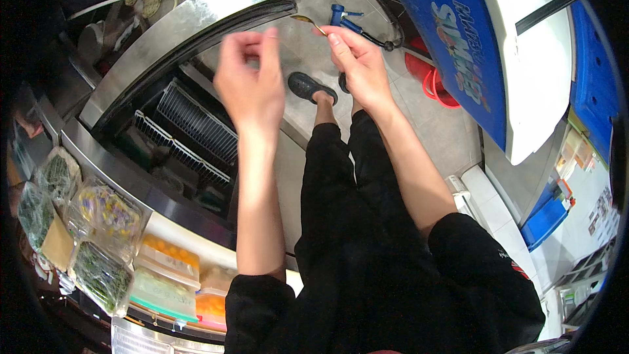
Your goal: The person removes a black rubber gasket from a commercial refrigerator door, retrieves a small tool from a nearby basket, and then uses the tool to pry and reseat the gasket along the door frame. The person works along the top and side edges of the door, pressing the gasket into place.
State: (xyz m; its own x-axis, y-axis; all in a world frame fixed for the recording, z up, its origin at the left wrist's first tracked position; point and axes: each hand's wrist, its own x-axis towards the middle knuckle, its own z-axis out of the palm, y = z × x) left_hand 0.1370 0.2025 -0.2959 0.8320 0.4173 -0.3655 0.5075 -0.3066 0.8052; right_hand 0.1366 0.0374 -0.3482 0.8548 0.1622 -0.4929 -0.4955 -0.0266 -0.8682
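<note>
Between the thumb and fingers of my right hand [359, 59] is a small gold-coloured spoon [306, 19], its bowl pointing left toward my left hand. My left hand [252, 75] is raised beside it at about the same height, blurred by motion. Its fingers are curled toward the thumb, and I see nothing in them. The two hands are apart. Below and left of my left hand, a steel refrigerator door [196, 10] with a black seal stands open, and white wire racks [196, 121] show in the dark inside.
Plastic-wrapped food packs [101, 275] and lidded tubs [167, 259] stand on the steel counter at lower left. A blue and white freezer lid [458, 39] is raised at right. A blue spray gun [337, 14] and a red basket [442, 88] are on the tiled floor.
</note>
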